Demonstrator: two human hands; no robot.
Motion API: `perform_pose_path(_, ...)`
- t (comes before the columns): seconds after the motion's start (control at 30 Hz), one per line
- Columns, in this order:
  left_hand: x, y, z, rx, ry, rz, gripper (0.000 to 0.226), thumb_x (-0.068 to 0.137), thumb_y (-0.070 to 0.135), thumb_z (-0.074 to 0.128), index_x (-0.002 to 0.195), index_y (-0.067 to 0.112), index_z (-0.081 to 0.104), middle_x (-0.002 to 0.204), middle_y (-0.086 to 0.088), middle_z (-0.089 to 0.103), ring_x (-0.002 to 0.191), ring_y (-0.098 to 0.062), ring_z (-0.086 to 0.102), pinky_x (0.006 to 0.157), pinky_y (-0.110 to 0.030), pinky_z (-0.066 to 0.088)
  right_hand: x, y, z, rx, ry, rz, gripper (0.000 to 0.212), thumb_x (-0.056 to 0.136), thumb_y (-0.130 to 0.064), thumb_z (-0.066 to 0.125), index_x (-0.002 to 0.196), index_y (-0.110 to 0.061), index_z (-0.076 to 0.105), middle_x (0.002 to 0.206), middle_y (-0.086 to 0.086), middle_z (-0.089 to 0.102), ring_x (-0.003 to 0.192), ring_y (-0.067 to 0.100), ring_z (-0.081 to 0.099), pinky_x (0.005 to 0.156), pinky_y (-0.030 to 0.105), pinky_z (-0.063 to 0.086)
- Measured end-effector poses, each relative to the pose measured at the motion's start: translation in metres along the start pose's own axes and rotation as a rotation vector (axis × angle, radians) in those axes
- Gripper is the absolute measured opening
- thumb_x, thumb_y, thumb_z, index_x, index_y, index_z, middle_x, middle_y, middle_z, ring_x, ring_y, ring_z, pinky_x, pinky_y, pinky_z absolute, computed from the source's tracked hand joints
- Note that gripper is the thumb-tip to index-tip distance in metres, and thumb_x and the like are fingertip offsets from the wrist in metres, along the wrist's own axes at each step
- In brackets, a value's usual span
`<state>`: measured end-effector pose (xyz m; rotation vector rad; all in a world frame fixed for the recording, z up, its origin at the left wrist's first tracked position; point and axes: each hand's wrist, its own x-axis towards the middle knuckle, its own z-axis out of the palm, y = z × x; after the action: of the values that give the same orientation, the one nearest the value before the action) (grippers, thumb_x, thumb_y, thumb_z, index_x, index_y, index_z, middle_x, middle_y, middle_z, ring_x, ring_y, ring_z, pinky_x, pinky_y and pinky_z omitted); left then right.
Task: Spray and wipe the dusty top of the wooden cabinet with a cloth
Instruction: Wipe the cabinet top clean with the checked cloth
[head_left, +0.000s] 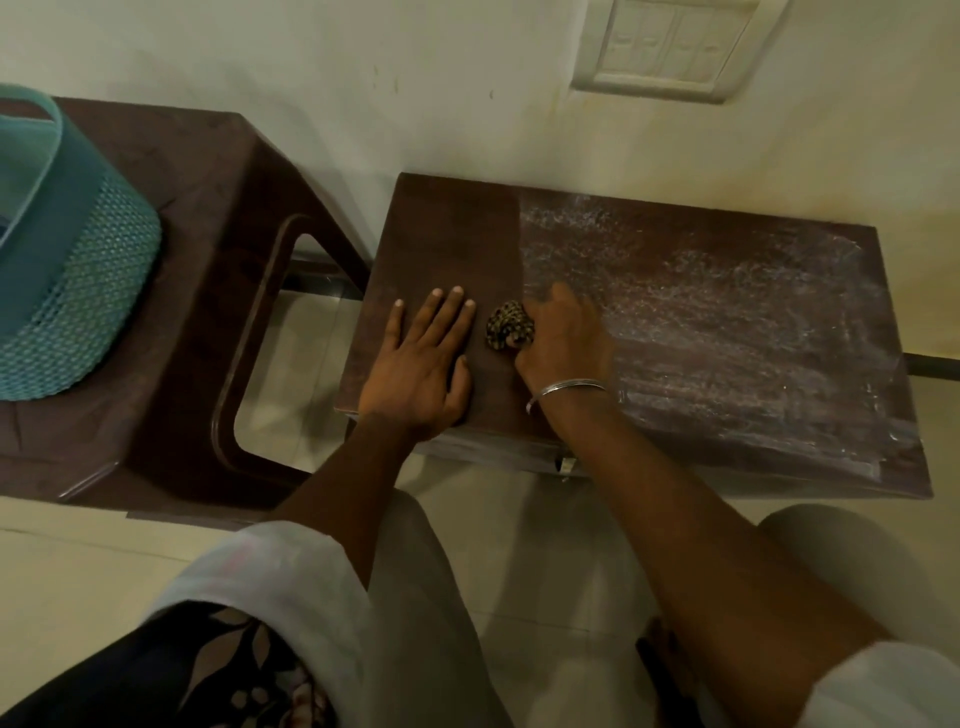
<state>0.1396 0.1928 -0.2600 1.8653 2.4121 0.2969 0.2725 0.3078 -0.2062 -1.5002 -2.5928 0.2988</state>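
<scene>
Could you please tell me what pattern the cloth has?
The cloth is black with a yellowish speckled print, seen in the head view.

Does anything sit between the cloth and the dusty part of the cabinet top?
Nothing visible: the right hand holds the patterned balled cloth at the dust's edge on the brown wooden cabinet top.

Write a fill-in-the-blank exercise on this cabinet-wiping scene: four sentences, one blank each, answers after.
1. The right hand grips a bunched, patterned ____ against the cabinet top.
2. The left hand rests flat on the top and holds ____.
3. The white dust streaks cover the part of the top on the person's ____ side.
4. A teal basket stands on the brown ____ left of the cabinet.

Missing words: cloth; nothing; right; stool.
</scene>
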Motion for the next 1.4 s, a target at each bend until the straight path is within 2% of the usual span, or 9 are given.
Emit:
perform_pose_path(0.1, 0.000, 0.000, 0.000, -0.011, 0.004, 0.000, 0.066, 0.099, 0.041, 0.025, 0.161, 0.018, 0.021, 0.170, 0.000, 0.015, 0.157, -0.016, 0.007, 0.126, -0.052, 0.001, 0.029, -0.006, -0.007, 0.043, -0.044, 0.044, 0.033, 0.083, -0.013, 0.068, 0.114, -0.022, 0.067, 0.127, 0.004, 0.049, 0.114, 0.031, 0.049, 0.075, 0.038, 0.048)
perform_pose_path(0.23, -0.001, -0.001, -0.001, -0.044, 0.011, 0.002, 0.066, 0.099, 0.040, 0.028, 0.161, 0.018, 0.023, 0.169, 0.000, 0.016, 0.157, -0.015, 0.007, 0.126, -0.052, 0.004, 0.024, -0.006, -0.009, 0.016, -0.034, 0.042, 0.034, 0.080, -0.008, 0.068, 0.112, -0.019, 0.066, 0.129, 0.005, 0.048, 0.113, 0.030, 0.048, 0.073, 0.036, 0.045)
perform_pose_path(0.33, -0.001, 0.000, -0.002, -0.049, 0.006, -0.003, 0.066, 0.099, 0.041, 0.027, 0.161, 0.019, 0.021, 0.169, 0.000, 0.016, 0.157, -0.015, 0.007, 0.126, -0.053, 0.005, 0.010, 0.003, -0.005, -0.014, -0.009, -0.021, 0.041, 0.080, -0.008, 0.066, 0.119, -0.022, 0.063, 0.124, 0.003, 0.050, 0.109, 0.029, 0.049, 0.073, 0.034, 0.047)
perform_pose_path(0.5, 0.000, -0.001, -0.001, -0.051, -0.012, -0.003, 0.067, 0.099, 0.042, 0.026, 0.162, 0.019, 0.020, 0.170, 0.000, 0.013, 0.157, -0.014, 0.004, 0.126, -0.053, 0.005, 0.040, -0.006, -0.005, 0.040, -0.031, 0.042, 0.033, 0.080, -0.013, 0.070, 0.112, -0.022, 0.067, 0.123, 0.003, 0.050, 0.111, 0.029, 0.049, 0.073, 0.035, 0.047)
perform_pose_path(0.7, 0.000, 0.000, -0.003, -0.048, -0.021, -0.010, 0.067, 0.099, 0.041, 0.027, 0.162, 0.019, 0.020, 0.170, 0.000, 0.013, 0.157, -0.015, 0.004, 0.126, -0.053, 0.007, 0.022, 0.001, 0.001, -0.007, -0.024, -0.002, 0.042, 0.079, -0.009, 0.066, 0.119, -0.024, 0.063, 0.126, 0.002, 0.048, 0.111, 0.029, 0.048, 0.075, 0.036, 0.049)
perform_pose_path(0.87, -0.001, -0.001, -0.004, -0.055, -0.021, -0.008, 0.067, 0.099, 0.042, 0.028, 0.161, 0.019, 0.020, 0.170, 0.000, 0.013, 0.157, -0.015, 0.005, 0.126, -0.052, 0.006, 0.064, -0.007, -0.005, 0.029, -0.053, 0.055, 0.035, 0.081, -0.015, 0.069, 0.116, -0.021, 0.066, 0.133, 0.004, 0.048, 0.117, 0.031, 0.048, 0.077, 0.039, 0.048)
perform_pose_path(1.03, 0.000, -0.001, -0.004, -0.045, -0.027, -0.013, 0.067, 0.099, 0.042, 0.029, 0.161, 0.019, 0.021, 0.170, 0.000, 0.012, 0.157, -0.014, 0.004, 0.126, -0.053, 0.006, 0.061, -0.005, -0.002, 0.000, -0.040, 0.036, 0.039, 0.081, -0.013, 0.068, 0.118, -0.020, 0.064, 0.130, 0.006, 0.049, 0.115, 0.032, 0.049, 0.081, 0.039, 0.048)
perform_pose_path(1.17, 0.000, 0.000, -0.005, -0.044, -0.038, -0.015, 0.068, 0.099, 0.043, 0.027, 0.162, 0.019, 0.020, 0.170, 0.000, 0.011, 0.157, -0.014, 0.003, 0.126, -0.052, 0.005, 0.059, -0.003, 0.004, -0.007, -0.002, 0.015, 0.042, 0.078, -0.015, 0.070, 0.118, -0.024, 0.065, 0.124, 0.005, 0.050, 0.109, 0.031, 0.052, 0.077, 0.037, 0.049)
perform_pose_path(1.4, 0.000, 0.000, -0.005, -0.062, -0.043, -0.016, 0.068, 0.099, 0.044, 0.026, 0.162, 0.020, 0.019, 0.170, 0.001, 0.010, 0.157, -0.014, 0.002, 0.126, -0.051, 0.003, 0.078, -0.016, 0.001, 0.031, -0.035, 0.072, 0.040, 0.080, -0.010, 0.067, 0.119, -0.019, 0.064, 0.137, 0.008, 0.046, 0.118, 0.033, 0.048, 0.082, 0.040, 0.049)
